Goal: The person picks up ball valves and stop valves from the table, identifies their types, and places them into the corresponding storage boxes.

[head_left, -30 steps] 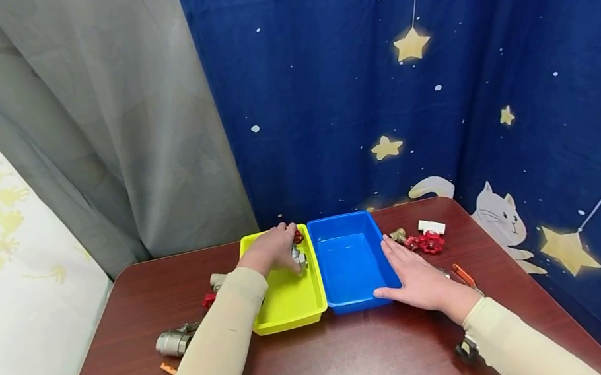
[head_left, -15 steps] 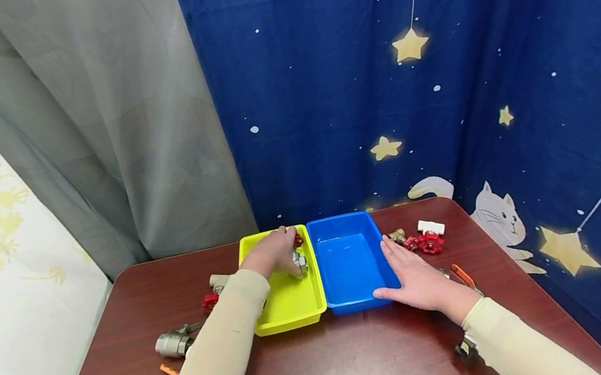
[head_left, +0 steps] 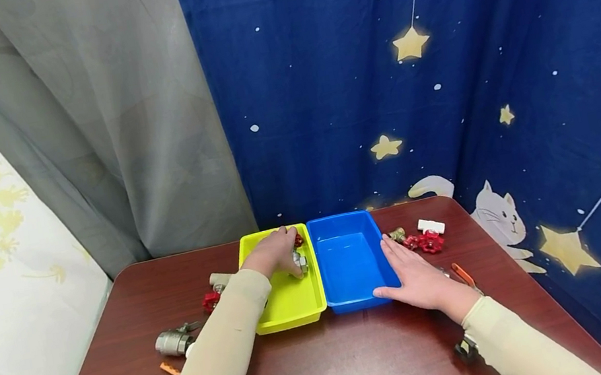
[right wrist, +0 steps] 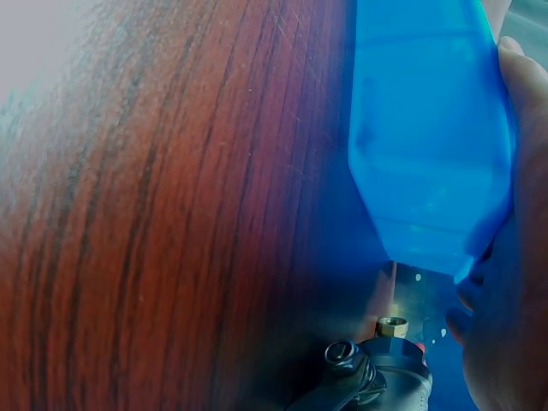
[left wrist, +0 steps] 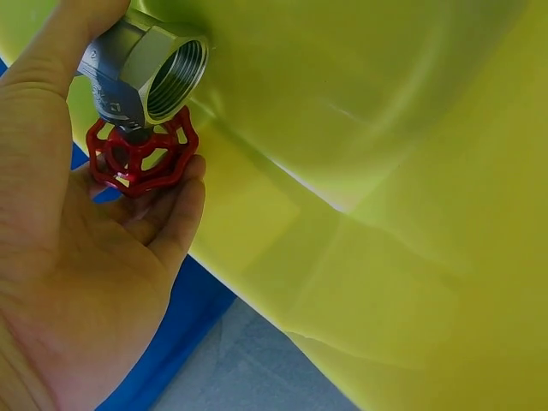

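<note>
My left hand (head_left: 273, 254) reaches into the yellow tray (head_left: 291, 303) and grips a metal gate valve (left wrist: 141, 73) with a red handwheel. In the left wrist view the thumb lies on the valve body and the fingers are behind the red wheel. The valve's threaded opening faces away from the palm. My right hand (head_left: 420, 278) rests on the right side of the blue tray (head_left: 353, 269), fingers straight along its rim and thumb at the near corner. In the right wrist view, part of that hand is out of frame.
Left of the yellow tray lie a large metal valve (head_left: 170, 343), a red-handled valve (head_left: 211, 301) and an orange handle (head_left: 170, 369). Right of the blue tray are red handwheels (head_left: 431, 242), a white fitting (head_left: 431, 227), a brass fitting (head_left: 398, 234) and an orange-handled piece (head_left: 463, 275).
</note>
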`<state>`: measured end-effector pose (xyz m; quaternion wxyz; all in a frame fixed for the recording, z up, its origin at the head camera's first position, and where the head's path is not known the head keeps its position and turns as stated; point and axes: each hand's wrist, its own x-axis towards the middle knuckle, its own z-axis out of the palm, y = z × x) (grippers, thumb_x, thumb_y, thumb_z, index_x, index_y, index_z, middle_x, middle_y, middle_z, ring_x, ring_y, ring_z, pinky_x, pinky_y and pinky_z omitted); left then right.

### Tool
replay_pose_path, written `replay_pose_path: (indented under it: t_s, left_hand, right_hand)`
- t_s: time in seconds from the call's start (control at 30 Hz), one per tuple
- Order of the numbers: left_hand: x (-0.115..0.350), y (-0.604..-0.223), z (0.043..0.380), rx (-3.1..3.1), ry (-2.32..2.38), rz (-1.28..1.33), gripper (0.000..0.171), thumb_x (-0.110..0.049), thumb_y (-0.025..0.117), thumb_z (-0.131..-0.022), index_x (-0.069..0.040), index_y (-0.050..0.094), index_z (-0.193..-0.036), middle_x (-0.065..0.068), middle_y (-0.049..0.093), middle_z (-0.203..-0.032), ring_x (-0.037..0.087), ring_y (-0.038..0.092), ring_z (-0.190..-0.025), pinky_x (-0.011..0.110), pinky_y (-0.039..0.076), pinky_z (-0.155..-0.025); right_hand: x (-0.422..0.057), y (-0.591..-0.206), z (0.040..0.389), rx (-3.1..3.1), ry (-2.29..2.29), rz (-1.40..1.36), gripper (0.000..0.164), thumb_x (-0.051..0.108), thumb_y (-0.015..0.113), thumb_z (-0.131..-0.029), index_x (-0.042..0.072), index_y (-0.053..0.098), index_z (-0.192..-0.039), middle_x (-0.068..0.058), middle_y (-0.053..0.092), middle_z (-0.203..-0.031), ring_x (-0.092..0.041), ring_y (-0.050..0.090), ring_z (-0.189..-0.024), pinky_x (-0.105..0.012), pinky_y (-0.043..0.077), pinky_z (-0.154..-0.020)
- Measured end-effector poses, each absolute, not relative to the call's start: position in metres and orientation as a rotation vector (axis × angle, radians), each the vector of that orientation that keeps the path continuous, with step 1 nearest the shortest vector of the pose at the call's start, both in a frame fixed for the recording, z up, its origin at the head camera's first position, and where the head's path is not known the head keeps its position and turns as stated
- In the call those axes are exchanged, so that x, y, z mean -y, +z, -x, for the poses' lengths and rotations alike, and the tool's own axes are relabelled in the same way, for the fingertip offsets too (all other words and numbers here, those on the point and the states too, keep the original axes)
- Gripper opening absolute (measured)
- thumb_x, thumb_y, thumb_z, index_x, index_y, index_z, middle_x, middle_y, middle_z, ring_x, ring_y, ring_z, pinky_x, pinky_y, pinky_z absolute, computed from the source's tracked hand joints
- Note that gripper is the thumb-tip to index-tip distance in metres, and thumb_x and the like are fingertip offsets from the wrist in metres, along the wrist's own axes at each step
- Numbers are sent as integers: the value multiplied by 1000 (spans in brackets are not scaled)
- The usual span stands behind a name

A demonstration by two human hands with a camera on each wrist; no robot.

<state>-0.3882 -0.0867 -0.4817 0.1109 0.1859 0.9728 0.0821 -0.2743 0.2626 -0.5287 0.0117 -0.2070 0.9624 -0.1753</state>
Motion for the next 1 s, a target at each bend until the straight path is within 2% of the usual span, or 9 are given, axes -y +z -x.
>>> replay_pose_path:
  t_s: [0.37,1.0]
  left_hand:
    - [86,-487,391,-2842,227,-531,107,-43,101,-83,-10,42,-166,17,47,-167,34,53,-144,52,41,-125]
    - [84,-488,388,-2853,226,-534,103,-40,101,-83,-12,45,-164,15,51,-162,33,54,-139,51,41,-124]
  right_hand:
    - [-263,-528,274,-3006,-547,652,116,70,69,-100,2,15,-177,-17,13,-184,-44,18,-167,-71,24,-127]
    - [-262,-527,274,-2992,-548,629,117,71,69,-99,5,14,-177,-15,11,-185,-43,16,-168,-70,22,-128]
